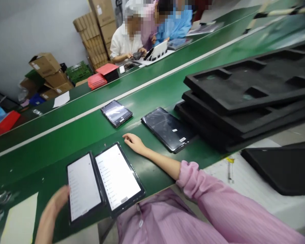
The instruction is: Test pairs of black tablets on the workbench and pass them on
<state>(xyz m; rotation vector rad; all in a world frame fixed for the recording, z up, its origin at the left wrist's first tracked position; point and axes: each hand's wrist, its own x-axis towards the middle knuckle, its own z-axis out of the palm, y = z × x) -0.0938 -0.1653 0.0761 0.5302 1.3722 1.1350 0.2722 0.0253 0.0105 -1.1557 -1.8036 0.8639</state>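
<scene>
Two tablets with lit white list screens lie side by side on the green bench, the left tablet [84,186] and the right tablet [119,176]. My left hand [58,202] is at the left edge of the left tablet; motion blur smears its fingers, so its grip and any contact are unclear. Beyond the right tablet's upper corner, my right hand [135,143] rests on the bench, empty, with loosely bent fingers slightly apart. A dark-screened tablet [165,127] lies to its right, and a smaller tablet [117,113] lies farther back.
Black foam trays [239,101] are stacked at the right, with a black panel [279,166] on a white surface below. Pale paper [20,218] lies near left. Across the green bench [73,132], several people work beside red packs [98,80]. Cardboard boxes [45,66] stand behind.
</scene>
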